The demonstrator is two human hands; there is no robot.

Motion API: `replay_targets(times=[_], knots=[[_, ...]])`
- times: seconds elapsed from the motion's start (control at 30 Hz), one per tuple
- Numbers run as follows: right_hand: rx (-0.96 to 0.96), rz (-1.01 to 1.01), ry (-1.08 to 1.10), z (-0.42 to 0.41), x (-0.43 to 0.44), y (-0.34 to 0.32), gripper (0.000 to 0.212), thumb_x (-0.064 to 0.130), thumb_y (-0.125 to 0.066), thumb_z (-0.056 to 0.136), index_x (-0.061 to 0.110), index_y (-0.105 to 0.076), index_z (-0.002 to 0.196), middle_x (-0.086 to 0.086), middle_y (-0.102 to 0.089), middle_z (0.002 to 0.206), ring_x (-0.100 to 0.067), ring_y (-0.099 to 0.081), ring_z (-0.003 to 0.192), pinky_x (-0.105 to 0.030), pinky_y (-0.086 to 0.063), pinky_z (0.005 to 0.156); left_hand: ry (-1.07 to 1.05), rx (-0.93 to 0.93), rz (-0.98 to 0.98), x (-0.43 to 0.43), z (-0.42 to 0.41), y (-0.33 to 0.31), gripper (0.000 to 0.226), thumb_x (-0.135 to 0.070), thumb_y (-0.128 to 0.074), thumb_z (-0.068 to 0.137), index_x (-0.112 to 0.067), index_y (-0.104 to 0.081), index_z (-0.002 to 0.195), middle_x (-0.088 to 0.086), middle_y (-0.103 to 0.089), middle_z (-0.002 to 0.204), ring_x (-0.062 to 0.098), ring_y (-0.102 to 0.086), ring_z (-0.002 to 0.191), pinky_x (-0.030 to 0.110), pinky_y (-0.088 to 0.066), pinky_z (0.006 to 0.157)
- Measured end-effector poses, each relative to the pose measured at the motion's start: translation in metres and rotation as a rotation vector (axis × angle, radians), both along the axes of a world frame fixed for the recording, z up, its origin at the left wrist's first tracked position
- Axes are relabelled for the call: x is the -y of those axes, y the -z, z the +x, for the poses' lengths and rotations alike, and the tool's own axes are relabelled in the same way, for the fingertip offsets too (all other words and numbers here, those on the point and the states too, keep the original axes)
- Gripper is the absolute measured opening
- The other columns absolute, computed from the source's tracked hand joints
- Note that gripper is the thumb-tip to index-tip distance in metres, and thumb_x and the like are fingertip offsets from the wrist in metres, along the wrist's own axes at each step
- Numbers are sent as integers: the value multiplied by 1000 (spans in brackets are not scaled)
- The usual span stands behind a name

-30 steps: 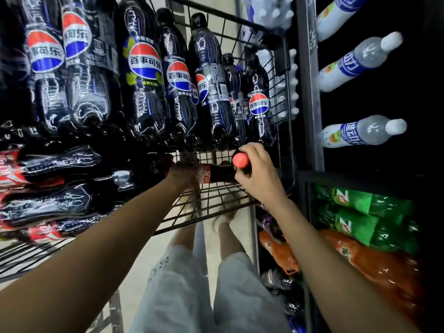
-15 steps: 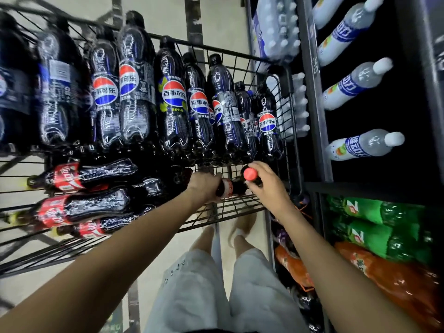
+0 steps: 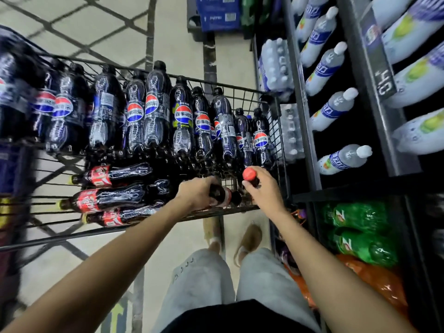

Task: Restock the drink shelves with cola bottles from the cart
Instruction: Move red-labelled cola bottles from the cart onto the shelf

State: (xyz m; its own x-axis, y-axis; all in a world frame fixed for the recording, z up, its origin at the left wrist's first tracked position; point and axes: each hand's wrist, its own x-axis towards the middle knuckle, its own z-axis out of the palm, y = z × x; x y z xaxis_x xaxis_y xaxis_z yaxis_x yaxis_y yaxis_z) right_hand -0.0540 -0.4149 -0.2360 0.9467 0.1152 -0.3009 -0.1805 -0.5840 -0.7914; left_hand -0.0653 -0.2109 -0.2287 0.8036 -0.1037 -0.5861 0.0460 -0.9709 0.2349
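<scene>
Right hand [image 3: 263, 192] clenched round the neck under the red cap and left hand [image 3: 195, 194] wrapped round the body, the red-label cola bottle [image 3: 224, 197] now tips cap-up at the wire cart's [image 3: 276, 135] near right corner, raised from lying flatter a second ago, apparently bound for the drink shelves [image 3: 341, 189].

1. One wide-angle view, worn on the person's head, looks forward and steeply down.
2. It faces the wire cart [image 3: 275, 116] ahead, with the drink shelves [image 3: 304, 116] running up the right side and the floor [image 3: 108, 27] beyond.
3. It sits near: left hand [image 3: 195, 193] and right hand [image 3: 264, 188] lie mid-frame (straight lines bow toward the edges), and the person's legs [image 3: 204, 280] show directly beneath.
</scene>
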Motion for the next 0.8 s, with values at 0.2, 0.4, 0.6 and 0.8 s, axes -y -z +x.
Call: replay_targets(times=[0.2, 0.4, 0.6, 0.8], knots=[[78, -5, 4, 5, 8, -32, 37, 21, -72, 85, 13, -65, 121, 5, -56, 110, -10, -52, 99, -21, -37, 85, -333, 24, -221, 4, -20, -35, 50, -35, -79, 74, -32, -57, 118, -4, -71, 98, 16, -65, 85, 32, -54, 77], [131, 85, 44, 22, 20, -68, 17, 26, -70, 86, 22, -68, 102, -2, -54, 100, -15, -53, 93, -26, -38, 84, -396, 163, -337, 9, -27, -76, 41, -36, -80, 74, -30, -58, 108, -5, -67, 90, 12, -64, 74, 30, -55, 68], [164, 205, 162, 21, 23, -102, 15, 26, -70, 85, 38, -61, 85, -5, -65, 103, -16, -61, 96, -35, -48, 91, -460, 340, -477, 21, -19, -117, 29, -36, -81, 73, -26, -61, 92, -8, -67, 84, 15, -61, 79, 27, -47, 74], [244, 210, 258, -2, 16, -132, 17, 30, -71, 83, 42, -60, 80, 12, -63, 95, 8, -58, 86, -9, -41, 77, -430, 359, -725, 17, -19, -142, 26, -27, -76, 81, -24, -64, 104, -10, -69, 94, 3, -63, 88, 23, -45, 86]])
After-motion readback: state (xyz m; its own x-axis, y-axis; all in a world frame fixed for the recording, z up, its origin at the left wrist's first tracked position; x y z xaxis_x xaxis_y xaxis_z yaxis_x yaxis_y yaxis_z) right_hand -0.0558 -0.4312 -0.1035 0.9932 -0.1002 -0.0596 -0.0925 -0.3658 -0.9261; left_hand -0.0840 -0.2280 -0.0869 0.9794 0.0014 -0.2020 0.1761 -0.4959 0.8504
